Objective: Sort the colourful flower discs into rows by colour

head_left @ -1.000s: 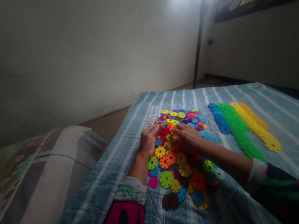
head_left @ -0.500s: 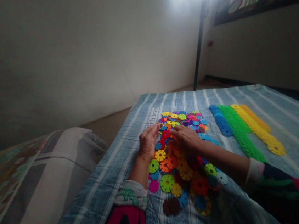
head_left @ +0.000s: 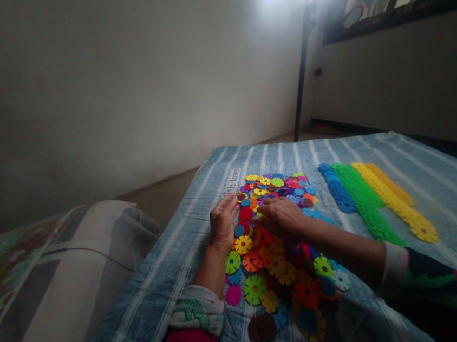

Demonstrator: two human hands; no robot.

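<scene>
Many notched, flower-shaped plastic discs (head_left: 256, 289) in mixed colours lie in a loose pile on a blue striped bedspread (head_left: 188, 251). At the pile's left edge, my left hand (head_left: 223, 223) is closed, a brown and yellow disc (head_left: 241, 197) at its fingertips. My right hand (head_left: 281, 217) reaches over the middle of the pile with its fingers bent down and drawn together. A yellow-green disc (head_left: 259, 212) shows at those fingertips. The palm and forearm hide part of the pile, and the right thumb is hard to make out.
To the right lie overlapping rows of blue discs (head_left: 340, 192), green discs (head_left: 362, 195), yellow discs (head_left: 399, 202) and orange-yellow discs (head_left: 391, 184). A folded grey and white cloth (head_left: 84, 273) is at the left. A lamp stand (head_left: 301, 82) rises behind the bed.
My right hand's fingers have curled and lowered slightly onto the pile. My left hand stays at the left edge, with a brown and yellow disc now visible at its fingertips. The view has tilted slightly.
</scene>
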